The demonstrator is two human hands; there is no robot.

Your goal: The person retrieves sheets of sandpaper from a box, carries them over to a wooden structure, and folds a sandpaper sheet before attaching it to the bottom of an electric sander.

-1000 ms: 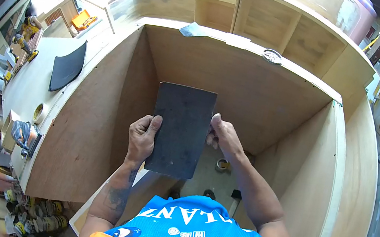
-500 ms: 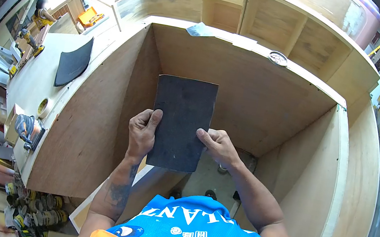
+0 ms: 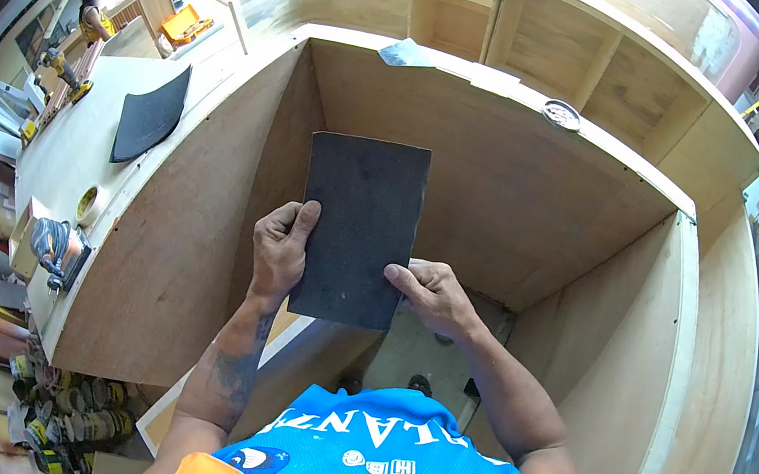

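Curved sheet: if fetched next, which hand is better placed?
Left hand, probably: it holds the flat sheet by the edge nearer the curved sheet; the right hand holds the farther edge.

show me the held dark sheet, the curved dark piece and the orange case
Dark sheet (image 3: 358, 228), head view: middle of face.
Curved dark piece (image 3: 151, 118), head view: middle of surface.
Orange case (image 3: 183, 26), head view: middle.

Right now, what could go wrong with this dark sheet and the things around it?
The left hand and right hand grip the dark sheet only at its side edges, so it might slip to the floor. Its top, unsupported, could bend. The round object on the narrow pale rim may be knocked off if brushed.
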